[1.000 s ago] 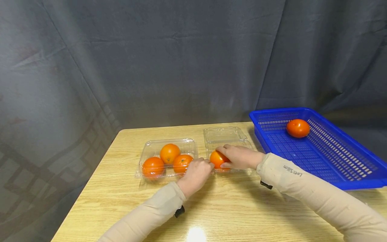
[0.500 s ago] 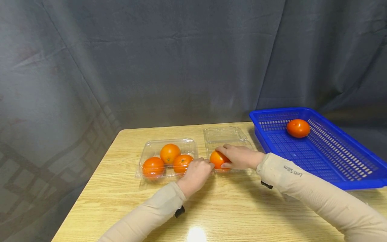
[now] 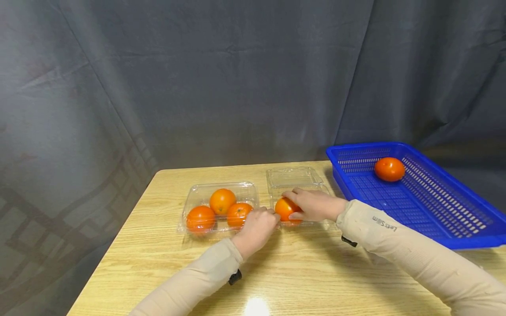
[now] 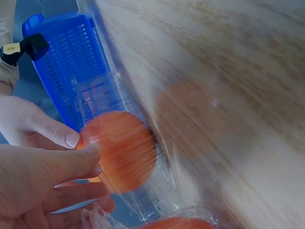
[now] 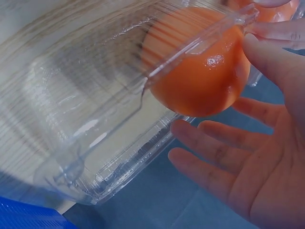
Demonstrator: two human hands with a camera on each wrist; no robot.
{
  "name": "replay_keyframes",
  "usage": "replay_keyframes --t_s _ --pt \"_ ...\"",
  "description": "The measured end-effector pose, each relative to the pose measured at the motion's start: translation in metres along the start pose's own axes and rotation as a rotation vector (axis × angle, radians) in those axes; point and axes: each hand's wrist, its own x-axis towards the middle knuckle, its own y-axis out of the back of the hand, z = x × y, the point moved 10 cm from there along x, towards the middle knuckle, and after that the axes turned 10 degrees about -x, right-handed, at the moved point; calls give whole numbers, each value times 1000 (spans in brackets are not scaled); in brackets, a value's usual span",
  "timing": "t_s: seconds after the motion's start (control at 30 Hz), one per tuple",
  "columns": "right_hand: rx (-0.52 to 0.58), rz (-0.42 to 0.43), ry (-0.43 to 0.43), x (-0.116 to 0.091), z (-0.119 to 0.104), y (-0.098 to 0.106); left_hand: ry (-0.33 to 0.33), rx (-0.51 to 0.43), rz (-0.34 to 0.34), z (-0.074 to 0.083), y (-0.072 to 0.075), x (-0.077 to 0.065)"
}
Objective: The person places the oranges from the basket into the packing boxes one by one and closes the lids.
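Near the table's middle, my right hand holds a smooth orange-red tomato at the left end of a clear plastic clamshell. In the right wrist view, the thumb and index finger lie against the tomato, while the other fingers spread below it. My left hand pinches the clamshell's near-left rim, its thumb beside the tomato in the left wrist view. Left of this hand, another clear plastic container has three oranges in it.
A blue perforated basket stands at the right, with one tomato toward its back. The wooden table runs in front of the containers. A grey curtain hangs behind.
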Motion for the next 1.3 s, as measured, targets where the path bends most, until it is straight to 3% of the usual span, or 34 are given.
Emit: replay_keyframes --t_s 0.7,1.3 --pt "7 -3 -39 -11 19 18 3 10 -9 0 1 0" --pt "-34 101 -85 -27 50 42 2 4 19 1 2 0"
